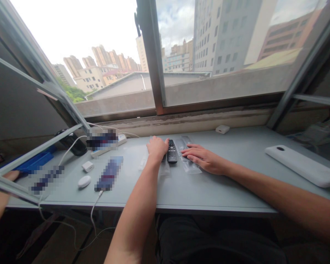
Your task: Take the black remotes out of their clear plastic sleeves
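Observation:
A black remote control (172,152) lies upright on the grey-blue table between my two hands. Just left of it, my left hand (157,147) rests over a clear plastic bag (164,169) and a dark object mostly hidden under the palm; its fingers look bent, and its thumb is by the remote's upper end. On the right, another clear bag (191,167) lies flat. My right hand (202,157) touches that bag with its fingers stretched out to the left, holding nothing.
A blurred phone (109,174) with a cable, a round white case (84,182), a white adapter (87,166) and a power strip (107,146) lie left. A long white device (305,165) is right, a small white box (222,129) behind. Another person's arm (0,200) shows far left.

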### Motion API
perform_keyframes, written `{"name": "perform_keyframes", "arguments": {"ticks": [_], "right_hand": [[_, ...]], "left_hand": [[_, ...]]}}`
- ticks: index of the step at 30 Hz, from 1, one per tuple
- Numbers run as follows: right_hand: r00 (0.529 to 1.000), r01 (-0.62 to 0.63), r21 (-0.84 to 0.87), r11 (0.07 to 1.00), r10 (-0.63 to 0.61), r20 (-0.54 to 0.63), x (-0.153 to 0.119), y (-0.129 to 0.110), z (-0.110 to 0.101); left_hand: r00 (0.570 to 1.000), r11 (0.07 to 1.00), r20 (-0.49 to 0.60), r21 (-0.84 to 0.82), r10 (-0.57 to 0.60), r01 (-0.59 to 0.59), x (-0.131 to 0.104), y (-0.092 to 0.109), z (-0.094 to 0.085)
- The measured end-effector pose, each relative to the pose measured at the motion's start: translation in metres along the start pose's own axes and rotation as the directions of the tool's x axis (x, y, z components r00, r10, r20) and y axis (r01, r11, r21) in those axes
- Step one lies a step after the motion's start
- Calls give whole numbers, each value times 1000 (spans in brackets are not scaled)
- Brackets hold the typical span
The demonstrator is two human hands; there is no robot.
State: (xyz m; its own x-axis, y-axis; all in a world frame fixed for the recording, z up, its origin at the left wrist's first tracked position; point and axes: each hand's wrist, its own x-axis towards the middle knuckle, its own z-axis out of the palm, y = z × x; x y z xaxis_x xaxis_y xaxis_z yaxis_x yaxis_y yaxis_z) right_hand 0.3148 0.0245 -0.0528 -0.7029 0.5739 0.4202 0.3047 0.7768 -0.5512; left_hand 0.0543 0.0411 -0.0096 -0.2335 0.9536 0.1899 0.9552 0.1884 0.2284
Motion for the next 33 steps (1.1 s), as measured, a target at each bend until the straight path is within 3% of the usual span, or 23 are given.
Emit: {"name": "perform_keyframes", "arguments": {"ticks": [3,7,13,18,23,26,33], "right_hand": [[1000,1,2,1000,-1,-2,0,-1,0],[1000,3,-4,1000,-3,-8,1,-4,-1],[988,-2,-29,1000,-3,-157,2,-3,1],[931,-79,73,994,99,-352,3,3,4],[917,-15,2,1000,15,-398,5,-4,-3],[900,-13,-42,999,-6,-435,6,-8,-7],[876,-58,-6,998,48,-480,7,-4,-13]], "left_hand": [[968,978,-192,-102,160,-182,1,0,1],[866,865,-345,-223,361,-450,7,2,4],[755,712,-354,-271,552,-648,9,10,5],[638,576,-368,-276,676,-769,5,15,7],[560,457,-327,-342,762,-821,5,18,15],[538,422,-314,-368,782,-828,5,19,16],[580,451,-323,-394,748,-801,2,20,13]]}}
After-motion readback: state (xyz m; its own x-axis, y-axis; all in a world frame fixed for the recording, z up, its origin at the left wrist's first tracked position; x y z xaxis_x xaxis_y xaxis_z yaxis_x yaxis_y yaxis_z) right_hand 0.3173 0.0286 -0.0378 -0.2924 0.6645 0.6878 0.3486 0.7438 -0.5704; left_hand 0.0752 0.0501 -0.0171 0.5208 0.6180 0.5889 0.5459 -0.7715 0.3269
